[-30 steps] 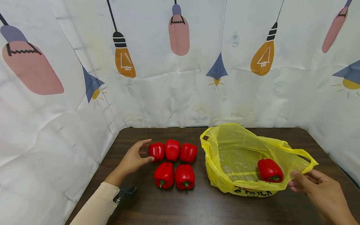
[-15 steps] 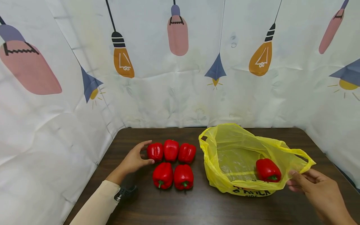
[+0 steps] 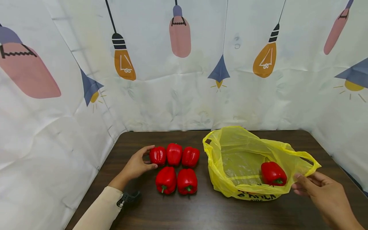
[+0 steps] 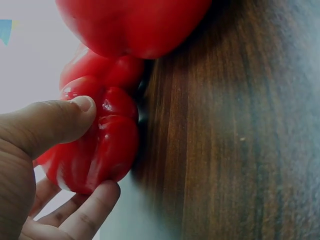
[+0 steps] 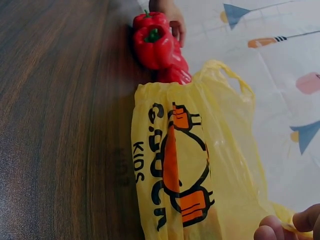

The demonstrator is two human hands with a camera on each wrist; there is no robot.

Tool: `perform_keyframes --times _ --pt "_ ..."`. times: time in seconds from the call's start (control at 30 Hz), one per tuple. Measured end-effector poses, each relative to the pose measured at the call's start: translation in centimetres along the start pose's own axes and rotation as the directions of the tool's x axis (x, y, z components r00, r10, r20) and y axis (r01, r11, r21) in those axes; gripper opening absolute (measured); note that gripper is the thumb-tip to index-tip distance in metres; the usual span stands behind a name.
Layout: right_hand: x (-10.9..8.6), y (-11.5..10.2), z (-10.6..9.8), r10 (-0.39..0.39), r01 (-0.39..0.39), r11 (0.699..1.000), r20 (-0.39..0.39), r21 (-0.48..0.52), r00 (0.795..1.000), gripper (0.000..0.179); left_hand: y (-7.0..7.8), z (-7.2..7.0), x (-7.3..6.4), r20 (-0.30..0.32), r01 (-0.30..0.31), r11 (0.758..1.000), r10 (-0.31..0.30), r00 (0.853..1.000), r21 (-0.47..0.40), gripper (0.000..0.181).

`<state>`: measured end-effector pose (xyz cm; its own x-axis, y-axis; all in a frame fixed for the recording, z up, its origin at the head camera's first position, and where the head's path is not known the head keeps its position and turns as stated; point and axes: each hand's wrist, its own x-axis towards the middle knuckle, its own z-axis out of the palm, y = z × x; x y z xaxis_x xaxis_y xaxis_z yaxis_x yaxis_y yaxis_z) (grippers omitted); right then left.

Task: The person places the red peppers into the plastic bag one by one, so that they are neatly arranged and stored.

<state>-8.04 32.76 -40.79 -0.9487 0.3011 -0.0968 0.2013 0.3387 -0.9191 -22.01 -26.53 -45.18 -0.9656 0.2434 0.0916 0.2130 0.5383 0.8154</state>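
At the back left of the group, my left hand (image 3: 137, 163) has its thumb and fingers around a red bell pepper (image 3: 157, 156). The left wrist view shows the thumb (image 4: 70, 120) against that pepper and the fingers curled at its far side. Several more peppers stand beside it: two in the same back row and two in front, with green stems showing. My right hand (image 3: 323, 191) pinches the right handle side of a yellow plastic bag (image 3: 244, 166), keeping its mouth spread. Inside the bag lies another red bell pepper (image 3: 273, 173).
Everything rests on a dark wooden table (image 3: 207, 210). A white curtain (image 3: 172, 95) printed with lamps hangs behind and along the left side. The bag's printed front (image 5: 175, 165) faces the near edge of the table.
My left hand has closed in slightly around the back-left pepper, its thumb and fingers now nearer to it. The right hand keeps its hold on the bag. The head view has shifted slightly.
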Motion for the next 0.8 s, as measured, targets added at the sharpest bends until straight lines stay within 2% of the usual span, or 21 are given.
perform_keyframes --times 0.23,0.4,0.7,0.8 --pt "0.1 -0.1 0.0 -0.004 0.004 1.000 -0.008 0.021 1.000 0.056 -0.3 -0.1 -0.2 -0.026 0.027 0.999 -0.028 0.999 -0.040 0.086" --pt "0.0 -0.3 -0.1 -0.004 0.004 0.999 0.004 0.037 1.000 0.053 -0.2 -0.4 -0.3 -0.041 0.014 0.999 -0.016 0.999 -0.035 0.087" --pt "0.1 -0.5 -0.1 0.008 -0.008 1.000 0.008 0.017 1.000 0.058 1.8 -1.2 -0.3 -0.065 -0.057 0.998 0.056 0.996 -0.016 0.084" --pt "0.1 -0.4 0.0 0.007 -0.007 1.000 0.005 0.011 1.000 0.060 2.6 -1.3 -0.3 -0.071 -0.064 0.998 0.062 0.996 -0.018 0.083"
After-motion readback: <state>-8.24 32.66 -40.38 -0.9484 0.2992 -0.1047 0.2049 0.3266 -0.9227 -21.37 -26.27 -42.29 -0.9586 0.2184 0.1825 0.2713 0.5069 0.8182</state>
